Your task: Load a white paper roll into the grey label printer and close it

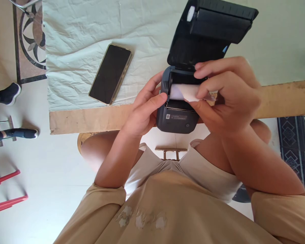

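Item: small dark label printer [176, 120], lid [208, 30] raised, stood at the near edge of the table [86, 118] on a pale creased cloth [78, 37]. Left hand [144, 108] steadied its left side, fingers curled together against the casing. Right hand [226, 98] pinched the white paper roll [184, 92] (seated in the open bay) between thumb and fingers. Black phone [110, 74] lay face-up, well left of the printer.

A black phone [110, 74] lies on the wrinkled white cloth [73, 40], near the cloth's front edge, and red bars [5, 193] sit on the floor
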A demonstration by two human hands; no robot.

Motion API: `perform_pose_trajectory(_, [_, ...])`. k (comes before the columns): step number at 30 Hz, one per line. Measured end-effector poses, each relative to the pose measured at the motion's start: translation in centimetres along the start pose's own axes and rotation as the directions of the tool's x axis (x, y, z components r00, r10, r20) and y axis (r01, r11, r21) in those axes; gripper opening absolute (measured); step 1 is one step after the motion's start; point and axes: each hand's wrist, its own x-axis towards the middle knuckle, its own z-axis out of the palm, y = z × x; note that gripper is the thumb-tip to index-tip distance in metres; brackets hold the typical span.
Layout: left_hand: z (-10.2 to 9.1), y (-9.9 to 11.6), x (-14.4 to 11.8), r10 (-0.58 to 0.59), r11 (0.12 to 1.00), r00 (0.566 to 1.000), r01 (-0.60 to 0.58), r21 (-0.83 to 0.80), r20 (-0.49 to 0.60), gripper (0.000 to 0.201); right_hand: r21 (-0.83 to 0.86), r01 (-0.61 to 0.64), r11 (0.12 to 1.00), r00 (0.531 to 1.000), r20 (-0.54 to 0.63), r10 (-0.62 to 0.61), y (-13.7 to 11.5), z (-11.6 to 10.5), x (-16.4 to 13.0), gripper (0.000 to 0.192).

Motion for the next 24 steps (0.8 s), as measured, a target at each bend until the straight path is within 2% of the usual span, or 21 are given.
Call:
perform_pose_trajectory(4, [0.4,0.1,0.0,-0.041,0.997,0.998,0.044,0.057,-0.052,0.058,0.058,0.123,0.991,0.992,0.017,-0.124,-0.5,-0.6,-0.3,0.019])
perform_pose_trajectory(7, [0.2,0.0,-0.2,-0.002,0.997,0.999,0.006,0.079,-0.046,0.07,0.076,0.123,0.99,0.99,0.062,-0.128,-1.4,-0.4,-0.8,0.014])
perform_pose_trajectory(11, [-0.4,-0.3,-0.3,-0.009,0.983,0.999,0.018,0.185,-0.05,0.077,0.134,0.097,0.986,0.99,0.085,-0.109,-2.1,-0.2,-1.3,0.026])
perform_pose_trajectory(13, [-0.9,-0.6,-0.2,-0.001,0.976,1.0,0.004,0.218,-0.012,0.081,0.173,0.028,0.984,0.999,0.041,-0.036,-1.8,-0.7,-1.2,0.02])
perform_pose_trajectory(16, [-1.8,-1.5,0.4,0.042,0.971,0.997,-0.055,0.231,0.059,0.085,0.116,-0.111,0.987,0.989,-0.087,0.121,-1.1,-1.9,-0.7,0.009])
perform_pose_trajectory(18, [-2.5,-2.3,0.9,0.068,0.966,0.992,-0.091,0.241,0.102,0.09,0.093,-0.234,0.968,0.967,-0.078,0.242,-0.9,-2.6,-0.6,0.033])
perform_pose_trajectory(20, [-3.3,-3.2,1.3,0.1,0.961,0.983,-0.136,0.241,0.156,0.104,0.135,-0.347,0.928,0.936,-0.012,0.351,-0.8,-2.9,-0.7,0.054])
perform_pose_trajectory(22, [-4.0,-4.0,1.7,0.142,0.955,0.967,-0.189,0.227,0.211,0.117,0.189,-0.414,0.89,0.909,0.038,0.414,-0.9,-2.9,-1.0,0.061])
perform_pose_trajectory(24, [-4.6,-4.8,2.0,0.192,0.947,0.947,-0.248,0.206,0.259,0.118,0.23,-0.451,0.863,0.891,0.059,0.45,-1.0,-2.5,-1.2,0.06])
